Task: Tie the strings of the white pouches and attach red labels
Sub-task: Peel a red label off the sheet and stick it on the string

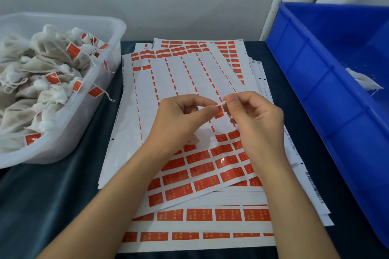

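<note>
Together the left hand [181, 111] and right hand [250, 111] pinch one red label [220, 111] (string [223, 103] between); misfolding could glue it crooked.

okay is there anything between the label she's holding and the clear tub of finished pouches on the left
Nothing visible. Both hands, left hand and right hand, pinch the red label above the label sheets; only flat sheets and dark tabletop lie toward the clear tub.
</note>
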